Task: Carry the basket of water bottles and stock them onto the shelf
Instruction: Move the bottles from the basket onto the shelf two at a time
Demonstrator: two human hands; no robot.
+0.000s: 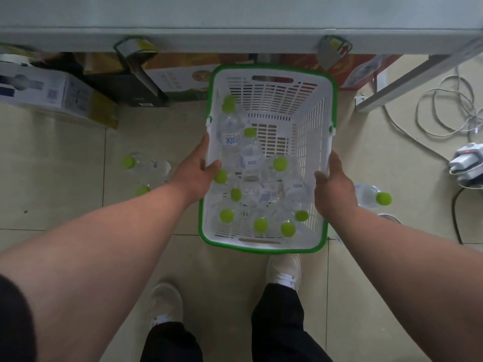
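A white slatted basket with a green rim hangs above the floor, held by both sides. My left hand grips its left rim, thumb inside. My right hand grips the right rim. Inside lie several clear water bottles with lime-green caps, piled toward the near end. The grey shelf spans the top of the view, its front edge just beyond the basket. Loose bottles lie on the floor: one to the left, one to the right.
Cardboard boxes are stacked under the shelf at left and centre. A shelf leg slants at right. White cables and a power strip lie on the tiled floor at right. My two shoes stand below the basket.
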